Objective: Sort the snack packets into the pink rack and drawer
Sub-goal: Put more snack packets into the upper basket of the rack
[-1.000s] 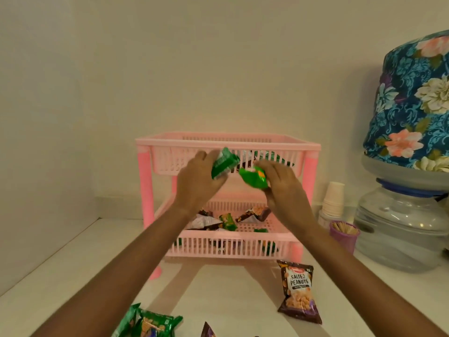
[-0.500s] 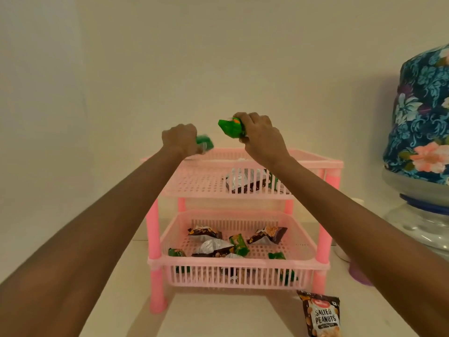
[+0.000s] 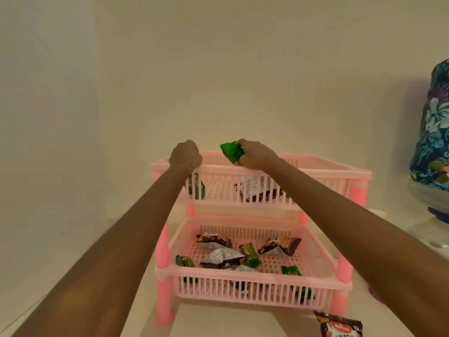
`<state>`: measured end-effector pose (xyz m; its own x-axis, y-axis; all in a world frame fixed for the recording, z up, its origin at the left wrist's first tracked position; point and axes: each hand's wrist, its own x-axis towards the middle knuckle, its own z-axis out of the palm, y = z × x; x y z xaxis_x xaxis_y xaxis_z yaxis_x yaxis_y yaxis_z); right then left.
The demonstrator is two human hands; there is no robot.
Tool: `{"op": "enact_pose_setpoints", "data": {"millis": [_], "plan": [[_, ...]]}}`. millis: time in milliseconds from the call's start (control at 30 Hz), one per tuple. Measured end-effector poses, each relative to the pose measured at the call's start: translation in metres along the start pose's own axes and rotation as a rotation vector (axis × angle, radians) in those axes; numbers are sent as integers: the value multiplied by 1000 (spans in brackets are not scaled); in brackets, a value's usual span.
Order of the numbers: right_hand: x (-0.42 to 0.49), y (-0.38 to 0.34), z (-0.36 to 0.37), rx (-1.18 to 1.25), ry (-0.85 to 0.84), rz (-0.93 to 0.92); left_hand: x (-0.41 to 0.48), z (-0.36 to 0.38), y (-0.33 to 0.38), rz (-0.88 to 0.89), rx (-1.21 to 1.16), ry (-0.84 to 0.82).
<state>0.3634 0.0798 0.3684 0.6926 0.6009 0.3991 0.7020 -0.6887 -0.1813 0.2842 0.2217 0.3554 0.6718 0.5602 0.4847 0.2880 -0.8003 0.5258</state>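
Green packet (image 3: 230,152) sat pinched in the right hand (image 3: 258,155), centre frame, just above the top-tier front rim of the pink rack (image 3: 315,173), sticking out frame-left of the fingers twd the left hand (image 3: 185,156). Left hand curled over that rim; whether it gripped the second green pkt (image 3: 195,188) below, behind the slats, couldn't tell. Top tray lay straight below.

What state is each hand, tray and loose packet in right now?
Left hand, curled at the top tray's front rim, grip unclear.
Right hand, gripping a green packet above the top tray.
Top tray, holding some packets.
Bottom tray, holding several packets.
Peanut packet, lying loose, unsorted.
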Motion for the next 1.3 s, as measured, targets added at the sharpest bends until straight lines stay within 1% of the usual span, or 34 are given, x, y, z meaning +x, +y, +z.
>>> {"op": "enact_pose_setpoints", "data": {"millis": [100,267,400,467,533,700,767,867,933,967,1033,1100,1200,1233,1300], "plan": [[14,-9,3,-16,-61,11,0,4,0,8,36,55],[30,-23,15,-76,-147,33,0,7,-3,54,63,98],[35,-26,23,-41,-217,41,-3,9,-4,65,77,116],[35,-24,23,-20,-203,36,-5,10,-4,65,90,123],[30,-23,19,2,-105,11,-9,12,-7,74,123,148],[-1,-25,10,17,335,-112,-35,19,-15,211,280,386],[-22,-22,12,79,482,-180,-45,23,-18,226,247,409],[-62,-11,22,107,710,-311,-69,36,-23,230,145,362],[-92,1,32,98,798,-346,-94,51,-27,267,125,326],[-106,7,39,99,816,-340,-108,62,-29,290,121,315],[-136,21,56,119,805,-299,-137,85,-33,331,106,287],[-164,36,76,130,749,-242,-169,109,-36,351,61,219],[-204,60,105,155,639,-130,-215,145,-39,320,20,98],[-217,68,114,162,606,-81,-229,156,-40,295,23,51],[-242,83,133,160,540,25,-251,177,-41,220,56,-150]]}}
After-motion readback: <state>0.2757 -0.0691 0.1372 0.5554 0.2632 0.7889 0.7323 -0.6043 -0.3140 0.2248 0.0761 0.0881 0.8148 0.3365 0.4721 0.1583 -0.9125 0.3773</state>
